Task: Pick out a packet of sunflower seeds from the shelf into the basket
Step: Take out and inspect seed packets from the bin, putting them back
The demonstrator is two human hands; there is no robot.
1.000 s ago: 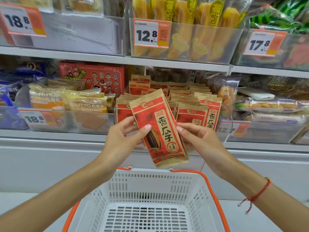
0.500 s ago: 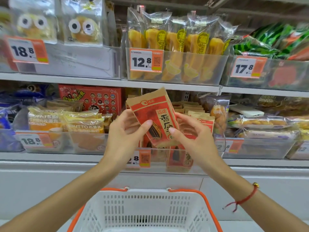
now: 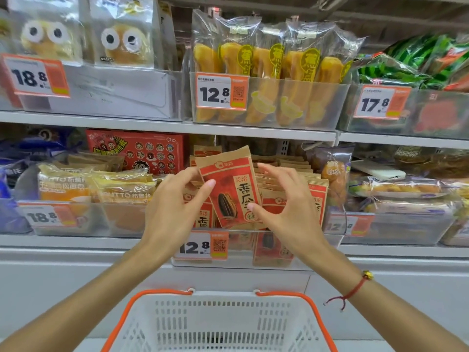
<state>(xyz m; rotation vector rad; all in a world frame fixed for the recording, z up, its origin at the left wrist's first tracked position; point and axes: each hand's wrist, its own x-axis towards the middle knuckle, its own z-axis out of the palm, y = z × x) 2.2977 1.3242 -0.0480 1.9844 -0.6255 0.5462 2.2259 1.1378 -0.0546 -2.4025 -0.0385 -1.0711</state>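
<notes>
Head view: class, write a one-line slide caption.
Both hands, left and right, hold a sunflower seed packet above the white basket.

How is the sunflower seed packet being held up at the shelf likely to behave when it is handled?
The seed packet looks like flat kraft paper, so probably light and fairly floppy; it tilts between the left hand and right hand. Its flat shape means it should not roll. Its matte paper probably grips well, and it should lie flat if dropped into the basket.
</notes>
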